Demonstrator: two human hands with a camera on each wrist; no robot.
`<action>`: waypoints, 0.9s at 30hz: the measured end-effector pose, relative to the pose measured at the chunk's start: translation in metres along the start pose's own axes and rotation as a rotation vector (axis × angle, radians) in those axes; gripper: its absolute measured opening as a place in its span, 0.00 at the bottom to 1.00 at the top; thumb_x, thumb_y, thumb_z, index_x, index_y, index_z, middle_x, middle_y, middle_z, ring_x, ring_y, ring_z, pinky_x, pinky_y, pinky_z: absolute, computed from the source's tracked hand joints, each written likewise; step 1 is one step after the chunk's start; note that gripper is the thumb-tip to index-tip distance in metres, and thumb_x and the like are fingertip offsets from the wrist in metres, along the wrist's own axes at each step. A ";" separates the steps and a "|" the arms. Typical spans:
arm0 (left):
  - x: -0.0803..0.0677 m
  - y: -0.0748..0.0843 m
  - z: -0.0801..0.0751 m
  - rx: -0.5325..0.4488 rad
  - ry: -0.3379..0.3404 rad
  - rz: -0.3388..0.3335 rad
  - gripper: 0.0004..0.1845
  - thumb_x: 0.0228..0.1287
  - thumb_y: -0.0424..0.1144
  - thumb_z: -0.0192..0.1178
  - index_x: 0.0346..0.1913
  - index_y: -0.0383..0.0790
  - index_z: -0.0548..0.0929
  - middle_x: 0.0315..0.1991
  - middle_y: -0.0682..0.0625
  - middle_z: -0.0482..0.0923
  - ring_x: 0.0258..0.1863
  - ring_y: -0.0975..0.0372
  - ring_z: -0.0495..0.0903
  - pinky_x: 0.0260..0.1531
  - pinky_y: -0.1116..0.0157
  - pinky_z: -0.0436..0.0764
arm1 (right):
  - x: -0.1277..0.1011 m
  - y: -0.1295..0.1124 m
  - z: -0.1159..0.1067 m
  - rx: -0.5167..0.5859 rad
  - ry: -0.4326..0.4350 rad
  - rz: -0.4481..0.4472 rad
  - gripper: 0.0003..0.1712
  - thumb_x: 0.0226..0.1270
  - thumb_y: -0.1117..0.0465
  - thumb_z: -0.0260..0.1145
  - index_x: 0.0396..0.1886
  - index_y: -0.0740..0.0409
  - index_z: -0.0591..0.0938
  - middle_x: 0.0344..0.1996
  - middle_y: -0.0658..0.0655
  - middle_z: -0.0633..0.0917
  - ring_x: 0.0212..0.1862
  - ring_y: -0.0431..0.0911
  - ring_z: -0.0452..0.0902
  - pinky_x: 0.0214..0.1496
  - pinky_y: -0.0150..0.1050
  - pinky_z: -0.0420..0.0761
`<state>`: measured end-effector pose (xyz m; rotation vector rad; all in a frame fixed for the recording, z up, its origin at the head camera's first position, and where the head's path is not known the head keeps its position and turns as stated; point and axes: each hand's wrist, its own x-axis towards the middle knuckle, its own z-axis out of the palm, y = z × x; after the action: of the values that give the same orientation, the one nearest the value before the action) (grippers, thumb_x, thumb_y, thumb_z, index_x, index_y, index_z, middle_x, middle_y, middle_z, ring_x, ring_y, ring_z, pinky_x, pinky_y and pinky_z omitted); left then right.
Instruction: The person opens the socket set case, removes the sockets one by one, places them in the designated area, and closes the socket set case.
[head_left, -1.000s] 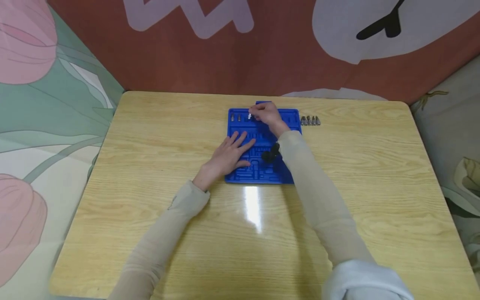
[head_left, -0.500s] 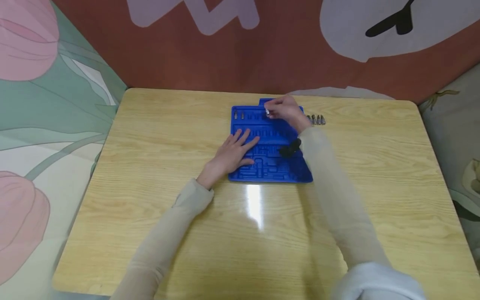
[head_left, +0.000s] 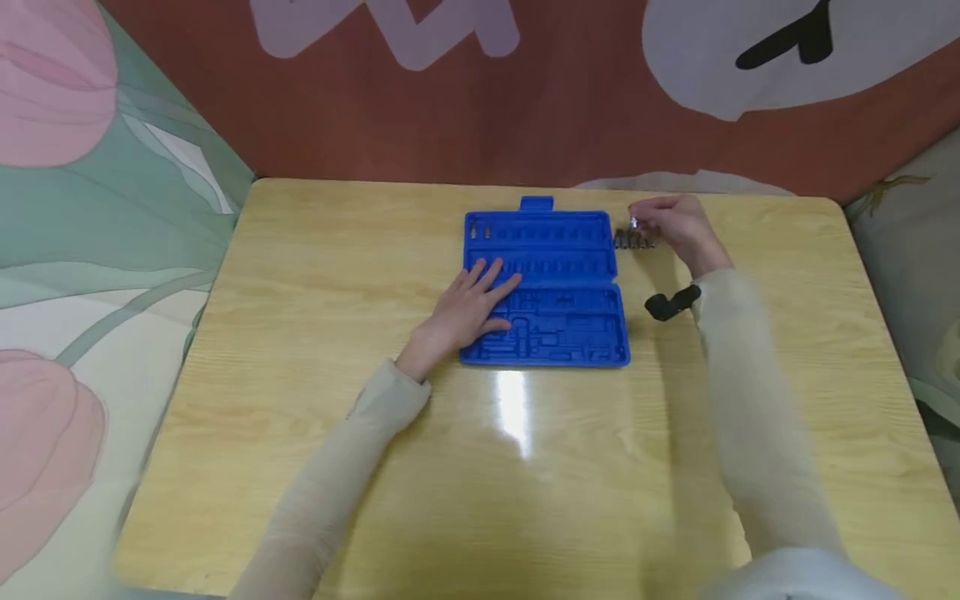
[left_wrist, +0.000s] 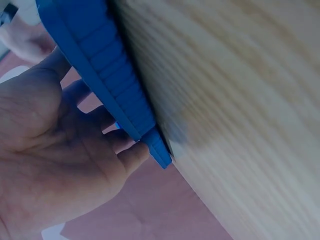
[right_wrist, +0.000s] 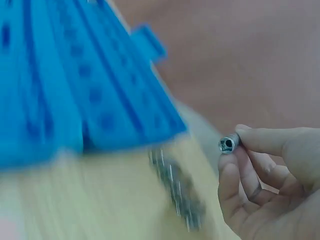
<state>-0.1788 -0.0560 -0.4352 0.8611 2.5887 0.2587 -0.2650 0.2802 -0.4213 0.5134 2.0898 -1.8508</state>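
A blue plastic tool case (head_left: 581, 321) lies opened flat on the wooden table, its moulded slots facing up. Two small metal pieces (head_left: 480, 231) stand in the top-left slots. Spread fingers of my left hand (head_left: 459, 315) rest across the case's left side; the left wrist view shows the palm beside the case wall (left_wrist: 100, 65). Beyond the case's right edge, thumb and fingertips of my right hand (head_left: 681, 232) pinch a small shiny metal socket (right_wrist: 228, 144), its hollow end showing. Under it in the head view is a row of similar metal pieces (right_wrist: 175, 187), partly overlapped by the hand.
The case's latch tab (head_left: 537, 203) sticks out toward the back edge of the table (head_left: 300, 333). A reddish patterned backdrop (head_left: 375, 125) rises directly behind. A black wrist camera (head_left: 671, 303) juts from the right sleeve.
My right hand has carried the socket rightward, from over the case's upper compartment to above the row of metal pieces. The left hand has stayed on the case.
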 end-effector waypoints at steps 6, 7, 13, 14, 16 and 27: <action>-0.006 0.000 0.004 -0.009 -0.019 -0.004 0.39 0.70 0.57 0.50 0.77 0.50 0.49 0.77 0.42 0.39 0.75 0.46 0.36 0.71 0.50 0.41 | -0.005 0.032 -0.033 -0.121 0.103 -0.056 0.08 0.67 0.63 0.64 0.41 0.60 0.86 0.26 0.44 0.84 0.30 0.37 0.81 0.37 0.31 0.82; -0.005 0.000 0.002 -0.009 -0.008 -0.004 0.39 0.70 0.57 0.50 0.77 0.50 0.50 0.77 0.42 0.39 0.75 0.46 0.36 0.71 0.50 0.42 | -0.004 0.034 -0.035 -0.132 0.124 -0.076 0.07 0.67 0.63 0.64 0.39 0.60 0.86 0.25 0.43 0.84 0.29 0.37 0.81 0.36 0.31 0.82; -0.001 0.000 -0.005 -0.030 -0.006 -0.009 0.38 0.71 0.57 0.50 0.77 0.51 0.48 0.77 0.43 0.38 0.75 0.47 0.34 0.71 0.50 0.40 | 0.004 0.037 -0.037 -0.201 0.223 -0.112 0.07 0.66 0.63 0.66 0.37 0.60 0.88 0.23 0.43 0.84 0.26 0.37 0.80 0.30 0.28 0.79; -0.001 0.000 -0.006 -0.027 -0.010 -0.010 0.38 0.71 0.57 0.50 0.77 0.51 0.48 0.77 0.43 0.37 0.75 0.47 0.34 0.71 0.50 0.39 | 0.005 0.038 -0.036 -0.223 0.242 -0.114 0.08 0.65 0.63 0.66 0.38 0.61 0.88 0.22 0.43 0.83 0.26 0.37 0.79 0.29 0.28 0.79; 0.000 0.000 -0.006 -0.024 -0.012 -0.011 0.38 0.71 0.57 0.50 0.77 0.52 0.48 0.77 0.43 0.37 0.75 0.48 0.34 0.71 0.51 0.39 | 0.006 0.040 -0.033 -0.266 0.273 -0.130 0.09 0.65 0.63 0.66 0.39 0.63 0.88 0.21 0.42 0.83 0.25 0.37 0.79 0.28 0.28 0.78; 0.001 -0.001 -0.003 -0.045 -0.011 -0.003 0.39 0.71 0.57 0.50 0.77 0.52 0.48 0.77 0.43 0.36 0.75 0.47 0.33 0.71 0.51 0.38 | 0.009 0.044 -0.022 -0.467 0.414 -0.143 0.16 0.62 0.57 0.69 0.40 0.66 0.88 0.21 0.40 0.81 0.27 0.34 0.73 0.32 0.29 0.73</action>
<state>-0.1817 -0.0562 -0.4331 0.8400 2.5636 0.3088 -0.2525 0.3068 -0.4619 0.6795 2.7867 -1.3241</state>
